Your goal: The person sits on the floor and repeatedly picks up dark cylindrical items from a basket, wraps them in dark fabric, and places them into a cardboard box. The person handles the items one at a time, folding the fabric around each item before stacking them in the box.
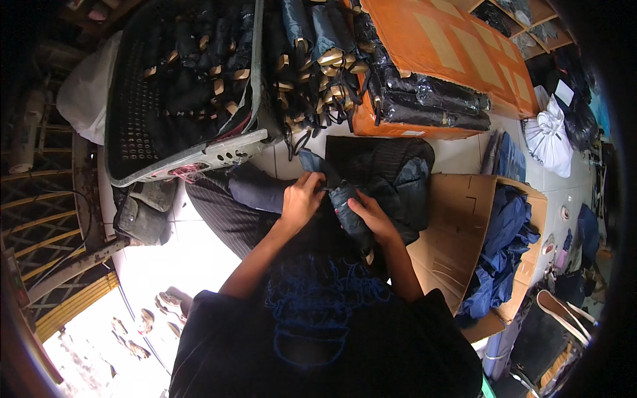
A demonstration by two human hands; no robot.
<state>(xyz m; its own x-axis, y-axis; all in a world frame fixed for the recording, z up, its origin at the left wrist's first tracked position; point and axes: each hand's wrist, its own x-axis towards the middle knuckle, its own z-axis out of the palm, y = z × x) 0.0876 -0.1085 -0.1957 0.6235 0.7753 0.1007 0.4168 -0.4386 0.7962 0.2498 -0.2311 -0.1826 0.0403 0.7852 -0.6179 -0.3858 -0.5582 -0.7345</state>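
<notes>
A folded dark umbrella [348, 211] lies slantwise in front of my chest, its wooden-looking handle end toward me. My right hand [373, 216] is wrapped round its side, thumb on top. At its far end my left hand [304, 199] pinches a piece of dark blue-grey cloth [310, 160] that sticks up past the fingers. Whether this cloth is a loose sleeve or part of the umbrella, I cannot tell. Dark fabric [405, 192] lies over my right leg, just beyond the right hand.
A dark plastic basket [192, 161] of folded umbrellas stands at far left. More umbrellas [318, 60] are piled beside it. An orange carton [438, 46] holds plastic-wrapped black packs. At right, a brown cardboard box [454, 232] holds blue cloth [501, 245]. Sandals [146, 322] lie at lower left.
</notes>
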